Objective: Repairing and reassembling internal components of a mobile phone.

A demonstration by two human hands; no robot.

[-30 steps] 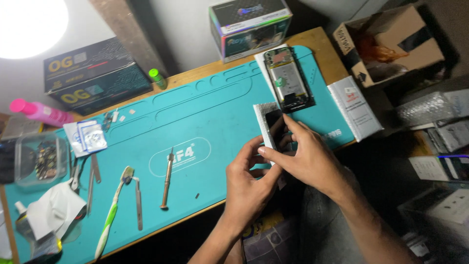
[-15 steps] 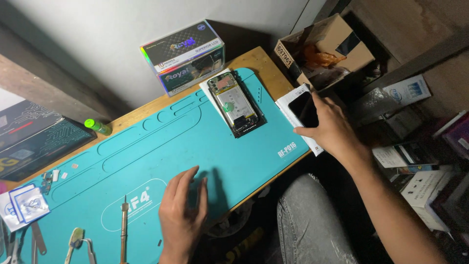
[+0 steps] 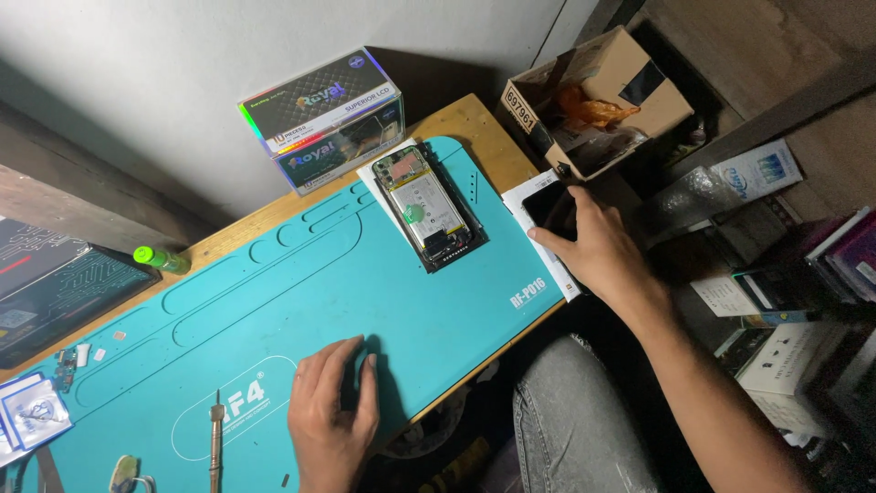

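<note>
My right hand (image 3: 598,251) grips a dark phone screen panel (image 3: 547,203) over a white flat box (image 3: 538,237) at the right edge of the teal work mat (image 3: 301,283). An opened phone (image 3: 427,208) with its battery and circuit board exposed lies on the mat just left of that hand. My left hand (image 3: 330,415) rests palm down on the mat near its front edge, fingers together, holding nothing. A thin screwdriver (image 3: 216,436) lies on the mat to the left of my left hand.
A black boxed part with a rainbow edge (image 3: 324,117) stands at the back of the wooden desk. A small green bottle (image 3: 161,260) lies at the mat's back left. An open cardboard box (image 3: 593,96) sits right of the desk. Small packets (image 3: 32,413) lie at far left.
My view has shifted right. My hands came apart: the right one carried the screen panel to the mat's right edge, and the left one settled flat on the mat.
</note>
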